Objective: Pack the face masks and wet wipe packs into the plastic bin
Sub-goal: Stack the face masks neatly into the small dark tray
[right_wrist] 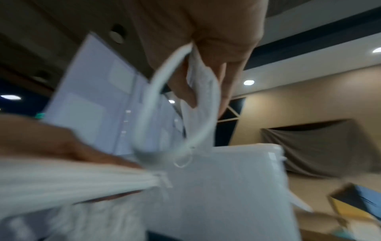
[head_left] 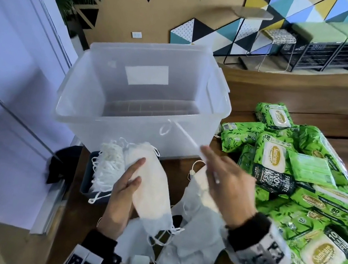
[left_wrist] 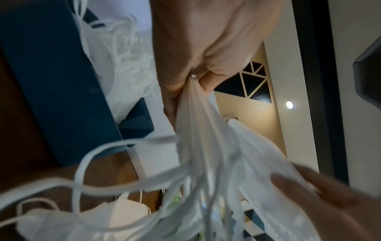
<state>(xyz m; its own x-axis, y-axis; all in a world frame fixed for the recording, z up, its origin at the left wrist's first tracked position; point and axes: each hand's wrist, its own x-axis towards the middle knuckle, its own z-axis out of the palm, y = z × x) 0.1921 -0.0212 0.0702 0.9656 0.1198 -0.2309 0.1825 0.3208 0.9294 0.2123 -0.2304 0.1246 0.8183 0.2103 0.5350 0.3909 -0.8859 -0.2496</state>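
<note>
My left hand [head_left: 136, 171] grips a stack of white face masks [head_left: 153, 197] above the table's near edge; in the left wrist view the left hand [left_wrist: 195, 78] pinches the stack's [left_wrist: 198, 122] end. My right hand [head_left: 209, 160] pinches a single white mask [head_left: 189, 141], edge-on, with its ear loop [head_left: 164, 128] hanging against the near wall of the clear plastic bin [head_left: 82, 99]. The right wrist view shows that mask [right_wrist: 204, 101] between the fingers of the right hand [right_wrist: 206, 73], with the bin [right_wrist: 226, 187] below. Green wet wipe packs [head_left: 296, 185] are heaped at the right.
A dark blue tray [head_left: 87, 177] with more masks stands left of my left hand, at the table's edge. Loose masks [head_left: 192, 237] lie on the wooden table [head_left: 266, 89] under my hands. A white wall panel [head_left: 9, 60] is at the left, with benches and a side table behind.
</note>
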